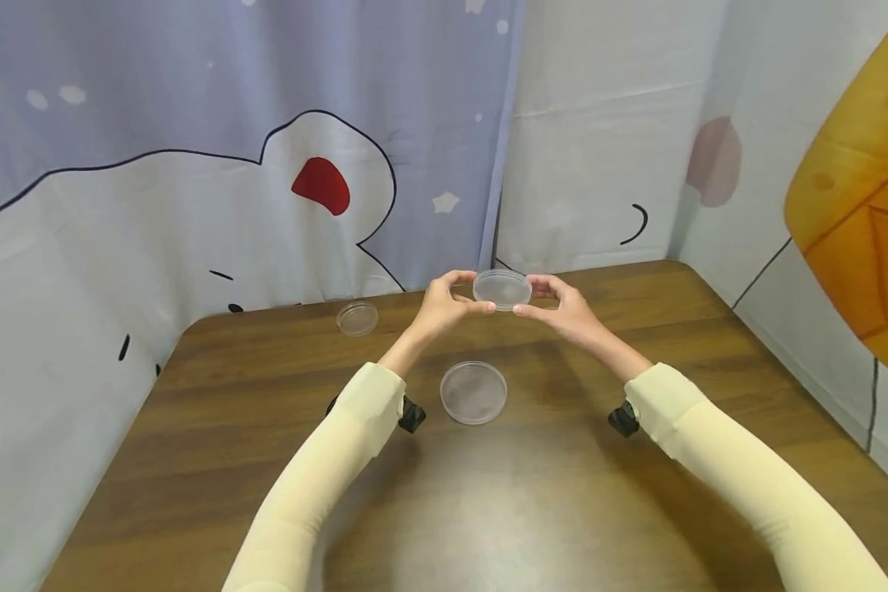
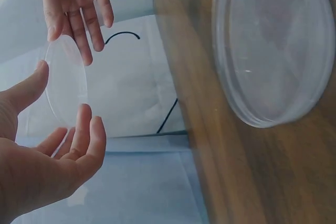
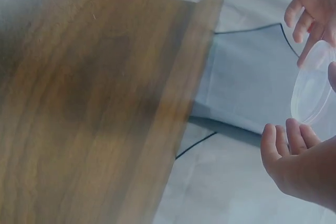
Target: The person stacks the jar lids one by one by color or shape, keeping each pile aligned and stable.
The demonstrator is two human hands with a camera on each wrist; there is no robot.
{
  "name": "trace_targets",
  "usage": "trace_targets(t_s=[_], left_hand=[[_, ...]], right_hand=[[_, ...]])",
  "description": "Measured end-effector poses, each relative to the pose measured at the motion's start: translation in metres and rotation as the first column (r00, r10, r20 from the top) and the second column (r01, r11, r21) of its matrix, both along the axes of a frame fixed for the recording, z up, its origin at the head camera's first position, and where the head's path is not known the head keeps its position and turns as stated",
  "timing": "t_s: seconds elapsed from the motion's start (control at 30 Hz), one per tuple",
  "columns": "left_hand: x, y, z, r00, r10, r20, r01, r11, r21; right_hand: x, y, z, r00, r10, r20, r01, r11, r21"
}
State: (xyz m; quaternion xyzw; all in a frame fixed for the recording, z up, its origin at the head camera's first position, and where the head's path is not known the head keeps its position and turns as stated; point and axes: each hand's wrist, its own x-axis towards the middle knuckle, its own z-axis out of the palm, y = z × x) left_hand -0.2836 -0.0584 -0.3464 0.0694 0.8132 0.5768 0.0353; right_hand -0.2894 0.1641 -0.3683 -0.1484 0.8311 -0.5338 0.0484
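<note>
A clear round petri dish (image 1: 502,289) is held up over the far part of the table, between both hands. My left hand (image 1: 444,302) pinches its left edge with the thumb at the near side and fingers behind. On the opposite edge, my right hand (image 1: 568,311) grips it the same way. In the left wrist view the petri dish (image 2: 66,82) stands tilted between thumb and fingertips. The right wrist view shows its thin rim beside the right fingers (image 3: 295,134). Below, a larger clear dish (image 1: 474,393) lies on the table.
A smaller clear round dish (image 1: 358,319) lies near the table's back left edge. The brown wooden table (image 1: 266,460) ends at a printed curtain (image 1: 429,164) behind and at the right side. Dark wrist cameras (image 1: 412,415) hang under both sleeves.
</note>
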Motion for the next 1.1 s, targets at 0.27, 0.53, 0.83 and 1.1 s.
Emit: trace_targets(t_s=[0.27,0.53,0.83,1.1], left_hand=[[0.025,-0.014,-0.015,1.0,-0.004,0.007,0.004,0.999,-0.049],[0.044,-0.028,-0.029,0.999,-0.029,0.041,0.032,0.996,-0.087],[0.055,-0.03,-0.044,0.997,-0.075,0.02,0.077,0.981,-0.177],[0.062,-0.032,-0.059,0.995,-0.096,0.034,0.101,0.975,-0.196]], right_hand=[[0.016,-0.01,-0.013,0.992,0.063,-0.111,-0.061,0.998,0.017],[0.032,-0.018,-0.024,0.984,0.134,-0.117,-0.122,0.987,0.103],[0.043,-0.019,-0.038,0.972,0.199,-0.126,-0.181,0.973,0.144],[0.052,-0.02,-0.051,0.962,0.249,-0.116,-0.224,0.956,0.19]])
